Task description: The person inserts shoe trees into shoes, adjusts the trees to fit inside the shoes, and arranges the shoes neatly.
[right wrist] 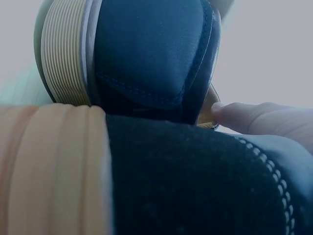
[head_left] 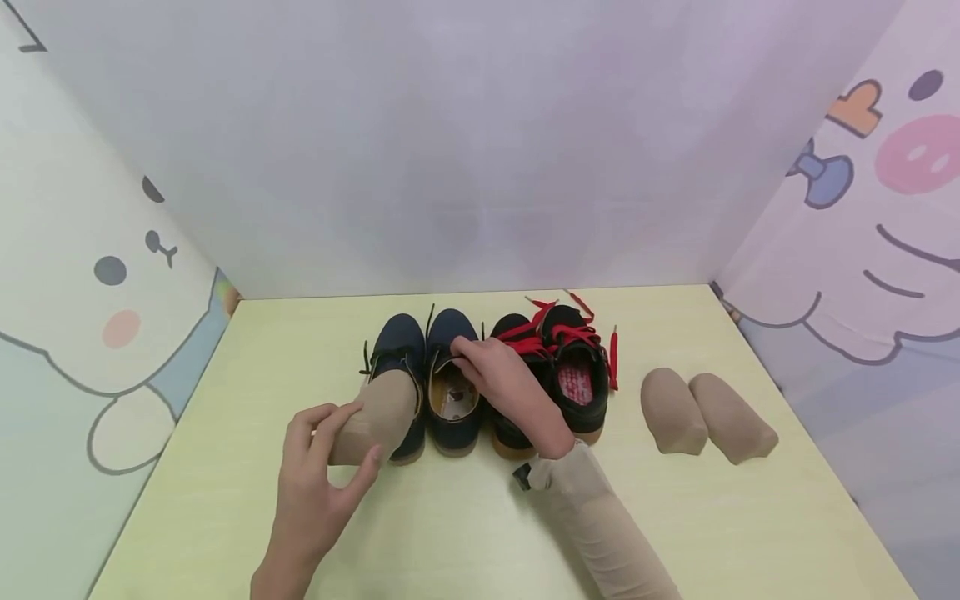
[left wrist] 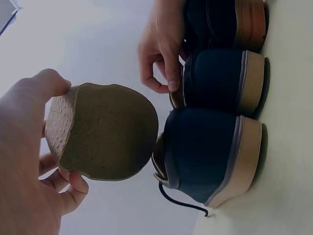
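Pale backdrop (head_left: 450,150), light yellow-green bench (head_left: 187,517), and all eyes on the beige shoe insert (head_left: 386,412), up in the left hand (head_left: 318,492), thumb one side, fingers the other, over the left navy shoe (head_left: 399,333)! Rounded at one end, smooth across its broad face, dimpled on the facet by the thumb. From the head view it masks much of that shoe's opening; whether they touch, I can't tell. Next door, the right hand (head_left: 504,375) grips the tongue of the right navy shoe (head_left: 452,327): matte upper, ribbed pale sole edge. That same hand partly blocks the black shoes (head_left: 591,417), white-stitched, red laces (head_left: 576,333) sprawling. Out right, two more inserts (head_left: 671,412) lie side by side. Cartoon figures (head_left: 922,154) flank the bench. Marking inside the right navy shoe? Too small to read!
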Demonstrator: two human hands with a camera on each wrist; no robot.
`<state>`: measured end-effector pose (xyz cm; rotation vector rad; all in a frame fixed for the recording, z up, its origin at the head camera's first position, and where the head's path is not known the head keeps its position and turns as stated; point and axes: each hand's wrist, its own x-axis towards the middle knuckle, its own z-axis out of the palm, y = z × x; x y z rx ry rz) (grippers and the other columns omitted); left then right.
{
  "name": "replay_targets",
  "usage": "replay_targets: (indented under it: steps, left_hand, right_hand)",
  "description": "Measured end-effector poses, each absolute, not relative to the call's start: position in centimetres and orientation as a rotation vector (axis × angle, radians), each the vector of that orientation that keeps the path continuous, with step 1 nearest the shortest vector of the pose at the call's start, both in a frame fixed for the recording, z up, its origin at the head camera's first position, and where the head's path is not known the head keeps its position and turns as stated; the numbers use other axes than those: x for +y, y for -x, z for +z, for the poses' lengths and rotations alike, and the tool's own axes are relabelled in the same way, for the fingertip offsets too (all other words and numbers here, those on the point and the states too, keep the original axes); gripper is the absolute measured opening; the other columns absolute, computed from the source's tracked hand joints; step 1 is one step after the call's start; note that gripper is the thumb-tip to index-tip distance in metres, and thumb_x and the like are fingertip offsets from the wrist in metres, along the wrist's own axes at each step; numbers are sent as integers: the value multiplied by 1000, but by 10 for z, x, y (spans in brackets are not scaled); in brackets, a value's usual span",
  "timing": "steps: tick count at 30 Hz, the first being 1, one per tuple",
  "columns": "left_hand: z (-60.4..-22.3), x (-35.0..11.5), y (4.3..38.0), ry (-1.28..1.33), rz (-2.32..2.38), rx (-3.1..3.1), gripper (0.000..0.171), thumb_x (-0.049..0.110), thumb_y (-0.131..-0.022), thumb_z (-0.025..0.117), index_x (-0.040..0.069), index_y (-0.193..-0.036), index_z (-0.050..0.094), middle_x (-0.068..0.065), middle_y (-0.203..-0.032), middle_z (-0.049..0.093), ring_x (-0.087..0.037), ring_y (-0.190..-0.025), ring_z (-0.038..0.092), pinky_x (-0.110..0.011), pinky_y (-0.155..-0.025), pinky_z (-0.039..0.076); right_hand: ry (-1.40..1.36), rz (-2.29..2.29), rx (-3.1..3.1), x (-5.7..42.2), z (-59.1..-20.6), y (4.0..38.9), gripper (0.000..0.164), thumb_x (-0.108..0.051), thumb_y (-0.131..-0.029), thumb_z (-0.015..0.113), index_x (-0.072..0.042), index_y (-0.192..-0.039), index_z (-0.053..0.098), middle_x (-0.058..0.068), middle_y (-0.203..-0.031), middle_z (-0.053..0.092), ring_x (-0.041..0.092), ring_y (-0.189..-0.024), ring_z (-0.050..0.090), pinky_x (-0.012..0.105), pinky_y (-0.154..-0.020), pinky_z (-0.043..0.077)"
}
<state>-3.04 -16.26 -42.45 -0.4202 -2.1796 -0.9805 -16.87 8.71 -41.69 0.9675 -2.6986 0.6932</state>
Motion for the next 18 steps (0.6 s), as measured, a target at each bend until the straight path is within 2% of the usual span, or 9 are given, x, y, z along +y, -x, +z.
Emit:
replay_targets:
  steps: [6, 18]
  left_hand:
    - [-423, -149, 35, 485, -1002, -2147, 46, 30, -84, 70, 8, -125, 66, -15, -110, 54, -22, -107, 48, -14, -98, 32]
    - [-420, -125, 41, 594, -996, -2159, 46, 35, -87, 69, 11, -126, 66, -13, -111, 55, -22, -105, 50, -22, -83, 38]
  right_hand:
    - [-962, 681, -2691, 87, -419, 169, 5, -24, -99, 59, -20, -101, 58, -11, -69, 52, 5, -59, 48, 20, -57, 40]
    - [-942, 670, -2678, 85, -417, 168, 6, -19, -96, 63, -20, -101, 59, -10, -68, 52, 4, -60, 47, 21, -59, 41]
